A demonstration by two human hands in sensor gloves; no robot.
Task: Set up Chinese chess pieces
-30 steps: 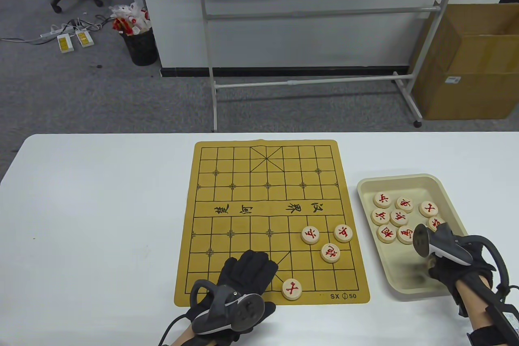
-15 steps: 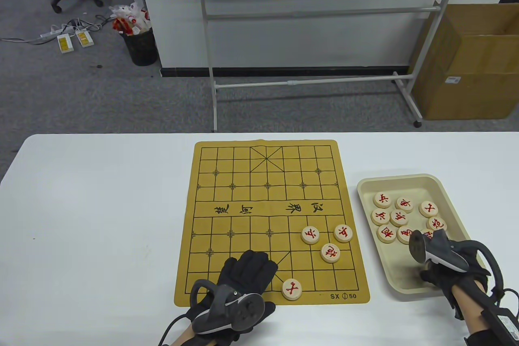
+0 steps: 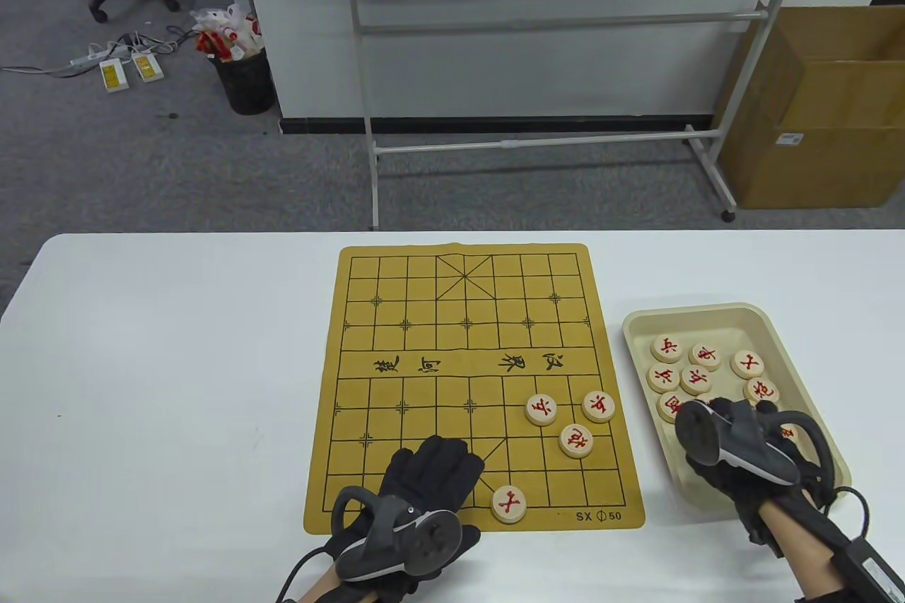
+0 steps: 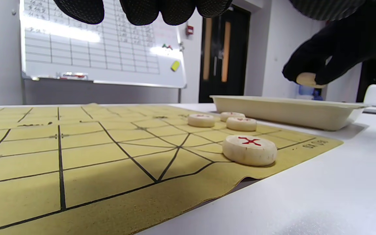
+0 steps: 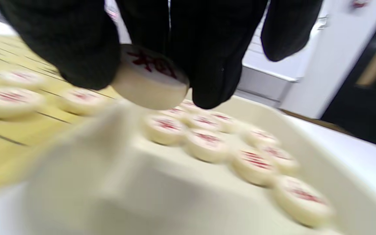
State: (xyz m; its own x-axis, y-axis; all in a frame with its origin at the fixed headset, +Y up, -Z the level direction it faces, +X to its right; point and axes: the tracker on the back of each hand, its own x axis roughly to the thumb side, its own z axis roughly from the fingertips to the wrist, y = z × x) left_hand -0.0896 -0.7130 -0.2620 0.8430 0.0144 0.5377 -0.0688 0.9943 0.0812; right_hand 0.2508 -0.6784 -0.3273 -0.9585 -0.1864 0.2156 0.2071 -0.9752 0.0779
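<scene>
Chess pieces with red characters were split between the board and the tray, and one more was in the air: the right hand (image 3: 735, 451) pinched a lifted piece (image 5: 150, 78) between thumb and fingers above the tray (image 3: 707, 317), clear of the pieces lying below it. On the yellow board (image 3: 466, 348) four pieces were already down, all on the near half and toward its right: a pair side by side (image 3: 541, 410) (image 3: 598, 406), a third (image 3: 576, 440) just nearer than those two, and a fourth (image 3: 509, 504) on the nearest row beside the palace diagonals. Whether each sat exactly on its line crossing was hard to tell from above. By my reading the setup was at an early stage, since most of the near half was unfilled and the far half held nothing. In the tray about seven pieces showed face up in a loose cluster toward its far end, some partly hidden under the right hand, so the exact count was uncertain. No dark-lettered pieces were visible anywhere. The left hand (image 3: 424, 483) rested on the near edge of the board, just left of the nearest piece, fingers loosely extended and holding nothing. Board and tray lay side by side, slightly apart, on the white tabletop (image 3: 177, 384).
</scene>
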